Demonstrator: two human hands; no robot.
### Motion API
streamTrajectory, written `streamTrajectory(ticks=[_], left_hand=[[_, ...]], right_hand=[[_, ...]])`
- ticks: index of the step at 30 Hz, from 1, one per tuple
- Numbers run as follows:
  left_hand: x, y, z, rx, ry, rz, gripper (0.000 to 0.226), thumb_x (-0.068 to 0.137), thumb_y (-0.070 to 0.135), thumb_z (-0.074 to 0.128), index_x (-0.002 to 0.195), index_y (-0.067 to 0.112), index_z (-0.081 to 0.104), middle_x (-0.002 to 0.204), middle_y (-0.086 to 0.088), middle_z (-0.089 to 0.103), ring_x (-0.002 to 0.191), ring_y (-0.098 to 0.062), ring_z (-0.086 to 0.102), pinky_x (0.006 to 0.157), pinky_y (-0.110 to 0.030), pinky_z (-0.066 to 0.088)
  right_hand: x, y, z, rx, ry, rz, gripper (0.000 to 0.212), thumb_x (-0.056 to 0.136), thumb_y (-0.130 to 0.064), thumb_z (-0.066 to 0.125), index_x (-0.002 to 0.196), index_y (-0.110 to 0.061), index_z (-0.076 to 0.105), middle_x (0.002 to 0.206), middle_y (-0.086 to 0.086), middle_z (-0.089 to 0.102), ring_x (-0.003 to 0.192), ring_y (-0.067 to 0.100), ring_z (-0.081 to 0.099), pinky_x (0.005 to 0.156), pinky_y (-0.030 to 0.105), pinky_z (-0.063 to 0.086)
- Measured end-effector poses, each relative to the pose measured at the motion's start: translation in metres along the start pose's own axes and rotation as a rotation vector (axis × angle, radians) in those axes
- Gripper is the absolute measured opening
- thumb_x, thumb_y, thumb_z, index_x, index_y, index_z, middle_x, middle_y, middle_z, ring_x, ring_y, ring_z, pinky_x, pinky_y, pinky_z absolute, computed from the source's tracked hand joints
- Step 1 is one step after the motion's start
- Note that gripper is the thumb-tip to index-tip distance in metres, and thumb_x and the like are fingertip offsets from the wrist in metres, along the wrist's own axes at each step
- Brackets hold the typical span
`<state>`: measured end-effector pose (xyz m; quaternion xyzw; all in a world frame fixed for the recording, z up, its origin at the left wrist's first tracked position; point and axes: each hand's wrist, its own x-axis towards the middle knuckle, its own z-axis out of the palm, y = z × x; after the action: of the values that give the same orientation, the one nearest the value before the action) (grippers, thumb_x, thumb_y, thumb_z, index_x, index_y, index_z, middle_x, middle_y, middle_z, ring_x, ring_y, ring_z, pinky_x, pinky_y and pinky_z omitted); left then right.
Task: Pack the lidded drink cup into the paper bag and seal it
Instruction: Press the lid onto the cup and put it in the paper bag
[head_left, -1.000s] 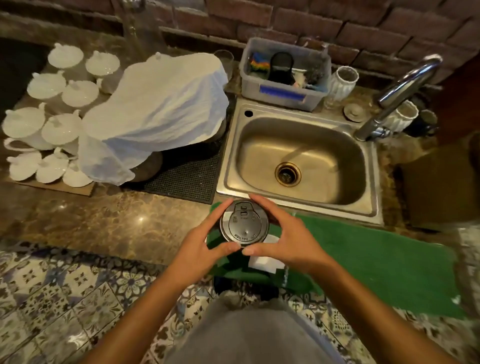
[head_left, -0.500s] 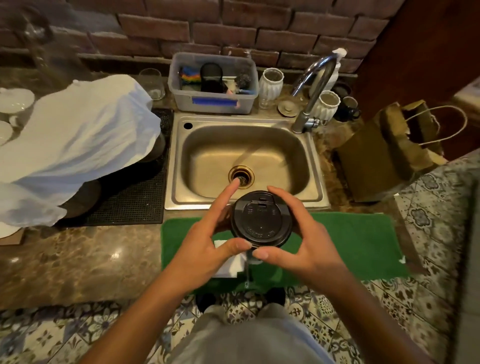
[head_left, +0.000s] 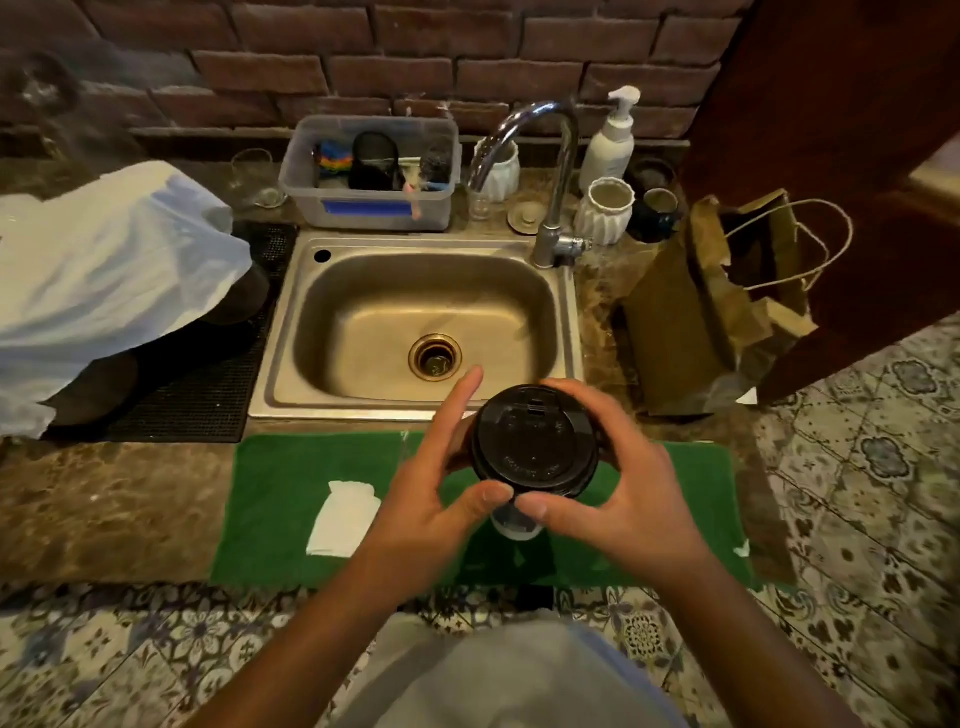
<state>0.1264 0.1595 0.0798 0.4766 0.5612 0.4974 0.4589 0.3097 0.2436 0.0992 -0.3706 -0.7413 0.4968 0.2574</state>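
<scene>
Warm, dim indoor light falls from above, and the far brick wall (head_left: 363, 67) sits in gloom. The steel sink (head_left: 426, 322) catches a soft sheen, and the faucet (head_left: 545, 156) shows bright glare along its curve. The white cloth (head_left: 104, 270) at left is nearly blown out. Wide-angle bending curves the desk (head_left: 104, 499) edge and floor tiles (head_left: 857, 467). Corners are smeared and soft, most of all the upper left.

no text can be read with certainty. the black lid (head_left: 535, 441) on the cup carries raised lettering curved along its near edge, too faint and blurred to make out. the plastic tub (head_left: 371, 174) behind the sink bears a blue label on its front with no legible words.
</scene>
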Motion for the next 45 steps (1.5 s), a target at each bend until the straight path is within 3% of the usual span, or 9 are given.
streamTrajectory(ticks=[8,12,16,24,28,33,37,41,45], left_hand=[[0.058,0.02,0.09,0.063,0.042,0.092,0.091,0.081,0.077,0.054,0.157,0.043,0.015,0.159,0.012,0.04,0.136,-0.012,0.053,0.108,-0.042,0.047],[0.127,0.036,0.125,0.211,0.088,0.1,0.076,0.097,0.052,0.051,0.16,0.035,0.012,0.165,0.003,0.028,0.125,-0.008,0.056,0.096,-0.02,0.05],[0.193,0.036,0.16,0.413,0.05,0.142,0.075,0.098,0.05,0.053,0.159,0.037,0.012,0.166,0.001,0.025,0.141,-0.017,0.045,0.11,-0.044,0.046],[0.259,0.02,0.213,0.767,-0.015,-0.033,0.087,0.096,0.053,0.05,0.161,0.024,-0.001,0.167,-0.009,0.024,0.148,-0.03,0.036,0.116,-0.049,0.036],[0.283,0.019,0.216,0.701,-0.007,-0.194,0.084,0.09,0.042,0.052,0.159,0.029,0.005,0.14,-0.012,0.058,0.116,-0.033,0.063,0.098,-0.05,0.053],[0.292,0.014,0.201,0.604,-0.04,-0.295,0.052,0.095,0.026,0.054,0.145,0.018,0.041,0.119,-0.003,0.064,0.113,-0.029,0.064,0.098,-0.048,0.054],[0.277,0.021,0.186,0.371,-0.092,-0.318,0.026,0.101,0.011,0.05,0.124,0.019,0.057,0.106,-0.004,0.069,0.093,-0.022,0.07,0.072,-0.039,0.06],[0.247,0.028,0.174,0.319,-0.099,-0.254,0.037,0.098,0.014,0.054,0.134,0.023,0.058,0.118,0.0,0.068,0.109,-0.018,0.065,0.084,-0.036,0.057],[0.202,0.027,0.159,0.222,-0.079,-0.26,0.039,0.097,0.011,0.057,0.134,0.025,0.06,0.101,0.011,0.075,0.092,-0.004,0.071,0.067,-0.019,0.054]], right_hand=[[-0.026,0.037,-0.093,0.017,0.093,-0.012,0.081,0.067,-0.054,0.082,0.138,-0.032,0.052,0.128,-0.021,0.065,0.123,0.005,0.063,0.099,0.025,0.052],[-0.042,0.052,-0.118,0.031,0.172,0.024,0.079,0.066,-0.056,0.08,0.137,-0.038,0.05,0.127,-0.028,0.063,0.123,0.001,0.061,0.1,0.029,0.054],[-0.059,0.067,-0.135,0.03,0.231,0.066,0.078,0.067,-0.056,0.08,0.137,-0.042,0.05,0.127,-0.023,0.064,0.123,0.007,0.062,0.098,0.046,0.055],[-0.079,0.091,-0.155,0.046,0.269,0.144,0.081,0.065,-0.059,0.08,0.139,-0.042,0.049,0.126,-0.023,0.065,0.121,0.005,0.063,0.096,0.044,0.057],[-0.078,0.092,-0.16,0.048,0.261,0.163,0.079,0.063,-0.062,0.079,0.135,-0.051,0.047,0.125,-0.032,0.06,0.12,-0.001,0.061,0.098,0.043,0.056],[-0.074,0.091,-0.165,0.04,0.255,0.174,0.077,0.062,-0.063,0.077,0.132,-0.059,0.044,0.124,-0.041,0.056,0.119,-0.009,0.057,0.099,0.035,0.055],[-0.071,0.089,-0.169,0.086,0.251,0.165,0.076,0.064,-0.064,0.075,0.134,-0.054,0.046,0.125,-0.033,0.06,0.121,-0.003,0.059,0.099,0.039,0.055],[-0.072,0.079,-0.182,0.165,0.321,0.104,0.069,0.065,-0.062,0.073,0.129,-0.054,0.049,0.121,-0.029,0.064,0.118,0.003,0.064,0.091,0.031,0.059],[-0.076,0.065,-0.195,0.265,0.405,0.073,0.084,0.062,-0.086,0.066,0.13,-0.038,0.055,0.119,-0.012,0.07,0.113,0.013,0.07,0.083,0.027,0.06]])
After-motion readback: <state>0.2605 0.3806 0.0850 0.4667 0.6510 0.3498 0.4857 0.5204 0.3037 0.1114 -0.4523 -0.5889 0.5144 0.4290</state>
